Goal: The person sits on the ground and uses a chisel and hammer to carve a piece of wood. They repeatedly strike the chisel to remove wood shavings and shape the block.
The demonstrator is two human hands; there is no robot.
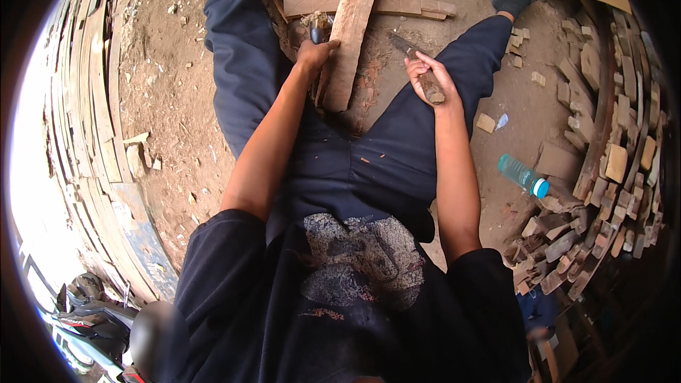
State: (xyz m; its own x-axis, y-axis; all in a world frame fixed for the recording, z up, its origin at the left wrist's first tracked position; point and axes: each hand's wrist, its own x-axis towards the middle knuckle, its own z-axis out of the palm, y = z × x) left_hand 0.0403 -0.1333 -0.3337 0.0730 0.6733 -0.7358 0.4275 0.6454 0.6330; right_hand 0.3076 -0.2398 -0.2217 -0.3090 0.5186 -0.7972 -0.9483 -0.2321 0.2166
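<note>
A long, rough wooden plank (352, 35) slopes between my legs, its near end close to my lap. Beside its left edge is my left hand (316, 55), closed, with the thumb reaching to the wood. A dark, rounded object (316, 32) shows just beyond the fingers; what the fingers hold is hidden. My right hand (440, 78) is wrapped around a wooden-handled knife-like tool (430, 89). Its dark blade points away and to the left, toward the plank but apart from it. The handle's butt shows below my fingers.
A flat wooden piece (418, 6) lies crosswise on the dirt under the plank. At the right are a teal bottle (521, 175) and a large pile of wood blocks (606, 191). Long boards (96, 99) line the left. A motorcycle (92, 312) stands at the lower left.
</note>
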